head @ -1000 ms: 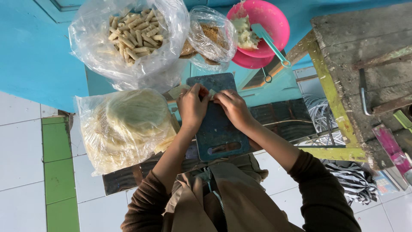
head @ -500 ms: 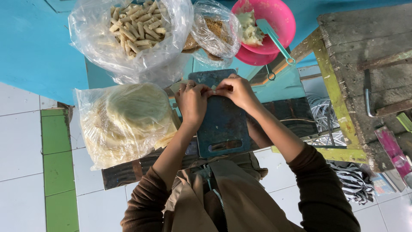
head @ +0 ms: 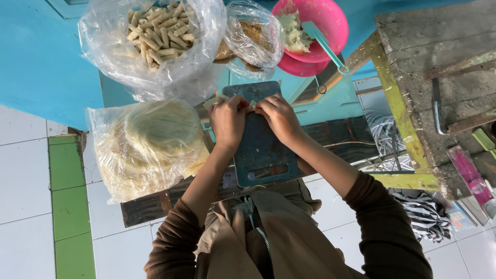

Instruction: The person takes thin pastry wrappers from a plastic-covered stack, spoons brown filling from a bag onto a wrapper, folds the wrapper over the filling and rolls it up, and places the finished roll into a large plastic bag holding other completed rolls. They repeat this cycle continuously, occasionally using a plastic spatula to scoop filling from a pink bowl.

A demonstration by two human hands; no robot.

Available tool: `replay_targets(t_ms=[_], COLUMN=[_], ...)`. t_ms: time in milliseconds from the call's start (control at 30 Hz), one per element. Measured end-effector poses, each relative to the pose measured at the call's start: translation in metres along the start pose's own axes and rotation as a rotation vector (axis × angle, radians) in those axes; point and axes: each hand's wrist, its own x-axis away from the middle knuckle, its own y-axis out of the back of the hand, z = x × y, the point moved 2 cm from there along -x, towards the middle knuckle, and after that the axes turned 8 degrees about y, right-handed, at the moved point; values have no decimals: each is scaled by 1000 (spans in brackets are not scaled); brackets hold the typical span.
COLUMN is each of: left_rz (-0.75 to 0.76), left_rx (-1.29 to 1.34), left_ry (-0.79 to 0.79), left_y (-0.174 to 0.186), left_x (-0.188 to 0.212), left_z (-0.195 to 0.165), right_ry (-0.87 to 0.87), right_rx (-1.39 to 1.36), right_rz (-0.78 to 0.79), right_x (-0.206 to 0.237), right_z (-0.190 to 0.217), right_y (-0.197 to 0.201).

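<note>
Head view, looking straight down: both hands meet at the far end of a dark blue cutting board (head: 263,147), left hand (head: 228,120) and right hand (head: 279,118) with fingers curled and pinched on a small pale wrapper piece (head: 252,105) between the fingertips; whether it is fully rolled cannot be told. Beyond the left hand, a clear bag of finished rolls (head: 157,31) looks well filled, so much work seems done. Just beside the left hand, a bag of stacked round wrappers (head: 150,147) is still thick. Beyond the right hand, a pink bowl (head: 330,20) holds filling and a teal spoon (head: 323,41), so plenty appears left.
</note>
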Motion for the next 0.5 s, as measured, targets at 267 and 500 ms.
replay_targets(t_ms=[267, 500], left_rz=[-142, -39], left_rx=[-143, -108], left_ry=[-46, 70], left_y=[-18, -25], left_x=[-5, -27], left_z=[-16, -13], right_ry=[-130, -269], right_rx=[-64, -281], right_rz=[17, 63], right_x=[-14, -19], right_z=[-33, -50], right_y=[7, 6])
